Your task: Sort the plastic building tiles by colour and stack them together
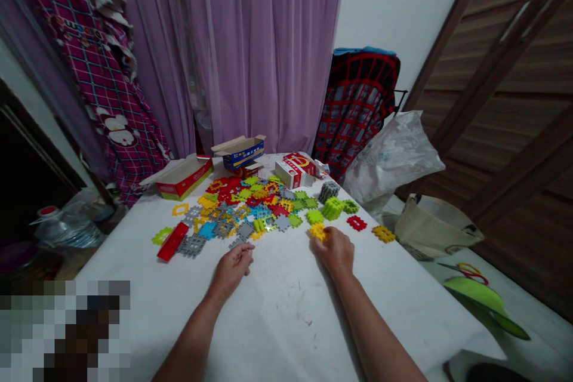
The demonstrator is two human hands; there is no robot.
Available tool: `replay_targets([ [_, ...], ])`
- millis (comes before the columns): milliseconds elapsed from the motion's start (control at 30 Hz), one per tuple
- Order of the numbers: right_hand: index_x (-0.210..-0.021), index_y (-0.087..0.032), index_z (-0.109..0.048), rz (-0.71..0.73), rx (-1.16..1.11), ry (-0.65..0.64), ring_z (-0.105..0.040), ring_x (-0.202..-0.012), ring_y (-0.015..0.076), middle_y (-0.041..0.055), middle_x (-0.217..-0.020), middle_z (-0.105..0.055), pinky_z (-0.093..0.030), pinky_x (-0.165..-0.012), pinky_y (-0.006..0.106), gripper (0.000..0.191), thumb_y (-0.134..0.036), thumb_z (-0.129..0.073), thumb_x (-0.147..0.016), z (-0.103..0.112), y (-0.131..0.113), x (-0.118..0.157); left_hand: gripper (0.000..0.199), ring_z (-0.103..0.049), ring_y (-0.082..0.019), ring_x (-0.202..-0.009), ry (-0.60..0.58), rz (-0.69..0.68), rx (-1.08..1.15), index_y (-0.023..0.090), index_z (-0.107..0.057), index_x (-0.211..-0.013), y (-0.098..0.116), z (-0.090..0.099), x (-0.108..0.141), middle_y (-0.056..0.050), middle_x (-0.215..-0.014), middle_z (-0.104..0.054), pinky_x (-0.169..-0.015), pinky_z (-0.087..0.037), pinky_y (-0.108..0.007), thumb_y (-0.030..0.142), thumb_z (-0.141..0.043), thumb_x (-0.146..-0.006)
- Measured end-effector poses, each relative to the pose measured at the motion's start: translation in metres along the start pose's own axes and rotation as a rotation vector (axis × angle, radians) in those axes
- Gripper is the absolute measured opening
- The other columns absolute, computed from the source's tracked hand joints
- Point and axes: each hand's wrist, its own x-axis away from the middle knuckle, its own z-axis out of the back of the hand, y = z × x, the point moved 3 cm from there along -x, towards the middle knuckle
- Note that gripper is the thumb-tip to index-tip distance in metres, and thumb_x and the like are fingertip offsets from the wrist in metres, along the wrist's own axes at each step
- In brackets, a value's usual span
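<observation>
My right hand [336,250] grips a yellow interlocking plastic piece [317,231] between thumb and fingers, low over the white tabletop. Just beyond it are a bright green stack of pieces [333,208] and a flat green piece [314,216]. My left hand [231,267] rests at the near edge of the mixed pile, fingers loosely curled and partly apart, with nothing visible in them. Closest to it is a grey piece [242,241]. The pile of notched pieces [250,203] is red, yellow, blue, green and grey.
Behind the pile stand an opened red-green box [185,179], a blue box [244,154] and a red-white box [290,175]. A red block [172,242] lies left. A grey stack [329,191], red piece [357,223] and yellow pieces [384,234] line the right side.
</observation>
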Motion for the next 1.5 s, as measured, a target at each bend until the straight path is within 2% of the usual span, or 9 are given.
replay_targets([
  [67,-0.115,-0.018,-0.063,0.074,0.0,-0.038,-0.06,-0.101,0.0249,0.0104,-0.106,-0.069,-0.037,-0.081,0.032,0.039,-0.04,-0.062,-0.083,-0.006,-0.02,0.008,0.043,-0.052,-0.01,-0.048,0.001,0.0,0.006,0.016,-0.067,-0.094,0.0,0.0,0.0,0.003,-0.064,-0.059,-0.05,-0.041,-0.024,0.051,-0.061,-0.068],
  [167,-0.111,-0.017,-0.065,0.104,0.02,-0.045,-0.06,-0.101,0.0255,0.0112,-0.104,-0.069,-0.037,-0.079,0.033,0.036,-0.039,-0.062,-0.083,-0.012,-0.039,0.012,0.043,-0.052,-0.01,-0.048,0.004,0.004,0.007,0.016,-0.067,-0.094,-0.001,0.0,0.0,0.003,-0.065,-0.059,-0.049,-0.041,-0.024,0.051,-0.06,-0.069],
  [500,-0.112,-0.017,-0.065,0.066,-0.003,-0.029,-0.06,-0.102,0.0262,0.0124,-0.105,-0.069,-0.037,-0.079,0.033,0.036,-0.04,-0.061,-0.085,-0.026,-0.068,-0.006,0.042,-0.054,-0.01,-0.049,-0.002,0.002,-0.013,0.017,-0.068,-0.093,0.003,0.0,0.002,0.002,-0.065,-0.061,-0.051,-0.043,-0.024,0.052,-0.061,-0.07],
  [733,-0.112,-0.016,-0.065,0.054,-0.049,-0.008,-0.06,-0.102,0.0265,0.0133,-0.105,-0.068,-0.038,-0.08,0.033,0.036,-0.039,-0.061,-0.086,-0.04,-0.095,-0.019,0.045,-0.054,-0.01,-0.048,0.004,0.003,-0.009,0.017,-0.068,-0.094,-0.004,0.0,0.0,0.001,-0.065,-0.061,-0.049,-0.043,-0.024,0.055,-0.062,-0.071],
  [833,-0.112,-0.016,-0.065,0.069,-0.052,0.001,-0.059,-0.102,0.0263,0.0129,-0.104,-0.067,-0.038,-0.08,0.033,0.035,-0.039,-0.061,-0.086,-0.041,-0.093,-0.017,0.046,-0.054,-0.01,-0.048,0.008,-0.007,-0.006,0.017,-0.069,-0.095,-0.005,0.0,0.0,0.001,-0.066,-0.062,-0.05,-0.044,-0.024,0.056,-0.062,-0.071],
  [1067,-0.113,-0.017,-0.064,0.021,-0.007,0.007,-0.058,-0.101,0.0263,0.0124,-0.105,-0.067,-0.038,-0.078,0.034,0.036,-0.04,-0.06,-0.085,-0.032,-0.071,0.002,0.044,-0.053,-0.01,-0.048,-0.004,0.017,-0.002,0.017,-0.069,-0.093,0.001,-0.001,0.002,0.001,-0.067,-0.063,-0.049,-0.042,-0.023,0.053,-0.063,-0.07],
  [1333,-0.112,-0.017,-0.063,0.012,-0.082,0.055,-0.056,-0.105,0.0272,0.0136,-0.11,-0.064,-0.037,-0.082,0.034,0.036,-0.038,-0.059,-0.083,-0.03,-0.068,0.006,0.044,-0.053,-0.01,-0.048,-0.002,0.026,0.013,0.016,-0.068,-0.094,0.002,-0.001,0.003,0.001,-0.068,-0.062,-0.05,-0.042,-0.024,0.051,-0.062,-0.069],
  [1400,-0.114,-0.017,-0.062,0.049,-0.117,0.093,-0.053,-0.109,0.0271,0.0134,-0.117,-0.062,-0.037,-0.086,0.034,0.036,-0.036,-0.059,-0.083,-0.028,-0.068,0.006,0.044,-0.053,-0.01,-0.048,-0.006,0.034,0.013,0.015,-0.068,-0.094,0.001,-0.001,0.003,0.001,-0.067,-0.061,-0.049,-0.042,-0.024,0.052,-0.062,-0.068],
  [1500,-0.122,-0.018,-0.06,0.181,-0.131,0.124,-0.048,-0.116,0.0265,0.0117,-0.128,-0.059,-0.033,-0.093,0.035,0.042,-0.034,-0.059,-0.083,-0.026,-0.074,0.005,0.045,-0.053,-0.01,-0.048,-0.01,0.045,0.009,0.015,-0.068,-0.094,0.0,-0.001,0.003,0.001,-0.067,-0.061,-0.049,-0.042,-0.024,0.052,-0.061,-0.068],
])
